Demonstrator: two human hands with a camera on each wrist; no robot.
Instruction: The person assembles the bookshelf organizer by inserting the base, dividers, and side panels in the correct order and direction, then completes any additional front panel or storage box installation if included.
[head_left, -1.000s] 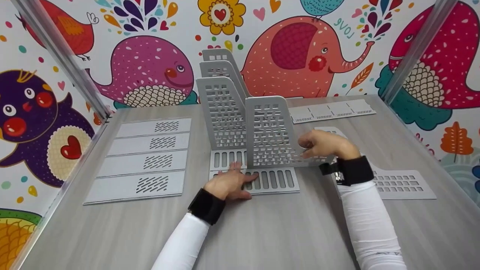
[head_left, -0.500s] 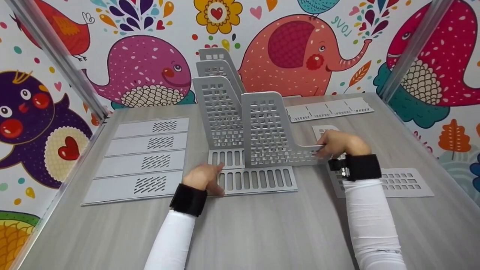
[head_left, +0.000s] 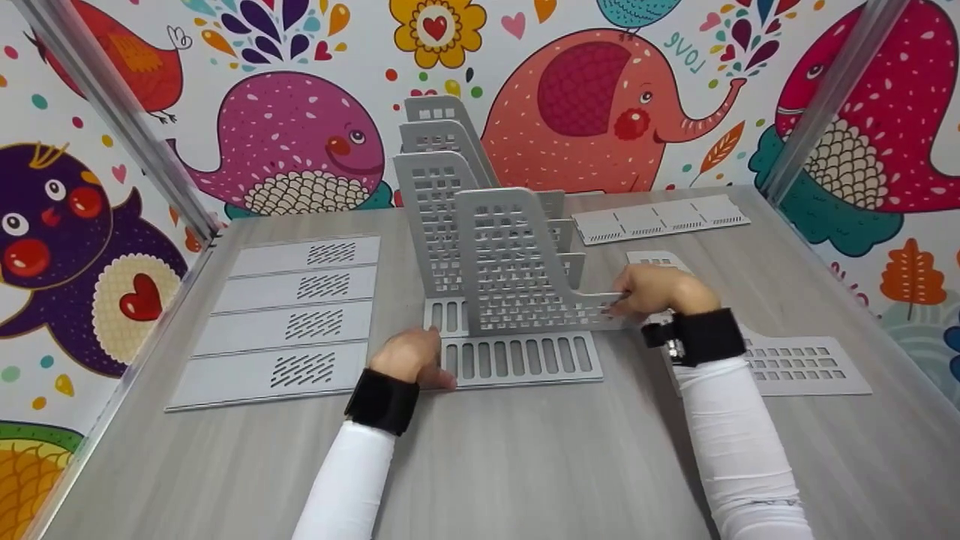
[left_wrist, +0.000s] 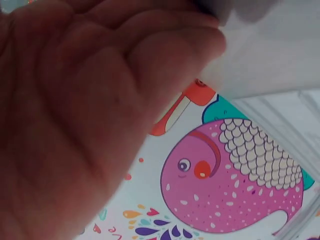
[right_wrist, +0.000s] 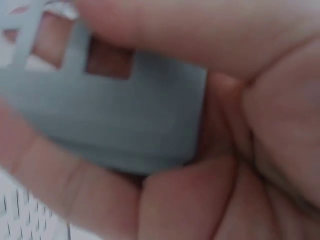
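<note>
Ok, R hand grips the low end of the upright panel, thumb one side, fingers other; R wrist view has the panel's corner tucked in the crook of the thumb. So panel sits L of the grip, tall part farthest off; prob. held by that end to steer it w/o blocking the view. L hand spans L end of the slotted base, thumb at near edge, prob. to steady it; can't tell if fingers close on it. Panel's bottom edge is by the seam behind the base's front strip, R end past the base; contact unclear. Behind: three other panels upright in a row. Further out on table: banded sheet flat on L, thin strip back R, flat panel by R forearm.
</note>
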